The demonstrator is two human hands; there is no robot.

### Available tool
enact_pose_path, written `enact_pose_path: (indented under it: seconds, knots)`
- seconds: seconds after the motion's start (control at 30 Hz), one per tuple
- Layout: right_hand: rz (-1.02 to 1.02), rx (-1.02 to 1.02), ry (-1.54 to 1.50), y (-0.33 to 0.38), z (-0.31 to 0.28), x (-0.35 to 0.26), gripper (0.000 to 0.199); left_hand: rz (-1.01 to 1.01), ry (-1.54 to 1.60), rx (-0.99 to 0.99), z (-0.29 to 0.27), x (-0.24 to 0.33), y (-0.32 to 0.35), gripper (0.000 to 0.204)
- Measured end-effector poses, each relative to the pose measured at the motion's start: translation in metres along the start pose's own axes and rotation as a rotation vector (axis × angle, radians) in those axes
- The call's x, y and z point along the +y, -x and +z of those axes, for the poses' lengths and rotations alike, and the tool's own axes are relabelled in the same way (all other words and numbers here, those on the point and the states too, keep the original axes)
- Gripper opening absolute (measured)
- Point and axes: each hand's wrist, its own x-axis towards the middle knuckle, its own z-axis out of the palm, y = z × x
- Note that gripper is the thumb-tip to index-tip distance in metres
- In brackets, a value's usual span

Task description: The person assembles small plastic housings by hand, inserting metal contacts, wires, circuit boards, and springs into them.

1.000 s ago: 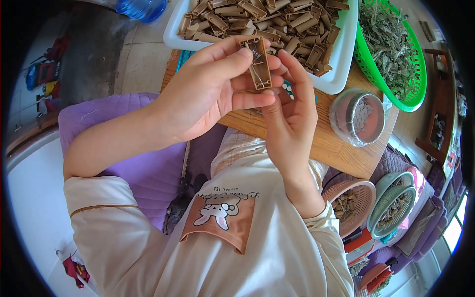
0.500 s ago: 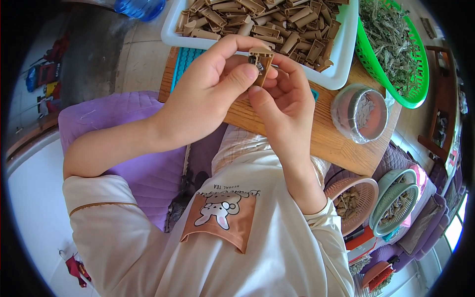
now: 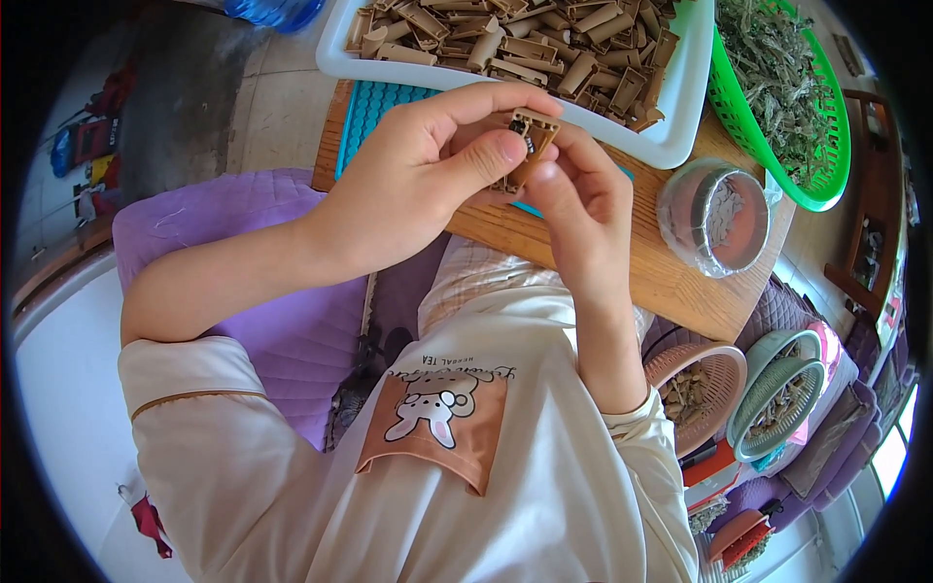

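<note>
A small brown plastic clip [image 3: 530, 141] sits between both my hands, above a wooden board [image 3: 671, 287]. My left hand [image 3: 428, 180] pinches it with thumb and forefinger from the left. My right hand [image 3: 583, 209] grips it from the right and below, fingers curled on it. Much of the clip is hidden by my fingers. Just beyond lies a white tray [image 3: 671, 146] heaped with several like brown clips [image 3: 544, 44].
A teal mat [image 3: 374, 107] lies on the board under the tray. A clear round tub [image 3: 719, 219] of small pale pieces stands right of my hands. A green basket [image 3: 777, 92] of dried greenish bits is at the back right. Stacked baskets [image 3: 777, 389] stand low right; purple cushion [image 3: 292, 330] left.
The clip has turned from flat and face-on to edge-on, now mostly covered by my fingers. Both hands have closed in tighter around it and dropped slightly nearer the board.
</note>
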Motion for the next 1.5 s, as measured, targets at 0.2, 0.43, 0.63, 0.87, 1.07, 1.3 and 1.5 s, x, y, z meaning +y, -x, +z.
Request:
enact_pose_path:
  seconds: [0.2,0.43,0.63,0.87,1.07,1.3,1.5]
  knots:
    - [0.112,0.065,0.120,0.009,-0.003,0.008,0.026,-0.085,0.025,-0.034,0.000,-0.003,0.003,0.032]
    - [0.104,0.058,0.197,0.024,-0.031,0.019,0.025,-0.260,0.200,0.017,0.002,0.001,0.004,0.033]
    - [-0.202,0.333,1.306,0.020,-0.111,0.027,0.012,-0.285,0.191,0.015,-0.001,0.008,0.001,0.034]
    - [-0.479,0.141,1.640,0.006,-0.133,0.042,0.012,-0.328,0.200,-0.016,0.005,0.004,0.005,0.033]
    - [-0.303,0.260,1.495,0.012,-0.116,0.036,0.007,-0.331,0.224,-0.024,0.006,0.006,0.007,0.035]
    - [-0.713,0.448,0.840,0.023,-0.018,0.020,0.019,-0.228,0.214,-0.050,0.011,-0.001,0.011,0.037]
    - [-0.707,0.155,0.946,0.024,-0.011,0.024,0.025,-0.323,0.231,-0.035,0.008,-0.005,0.016,0.032]
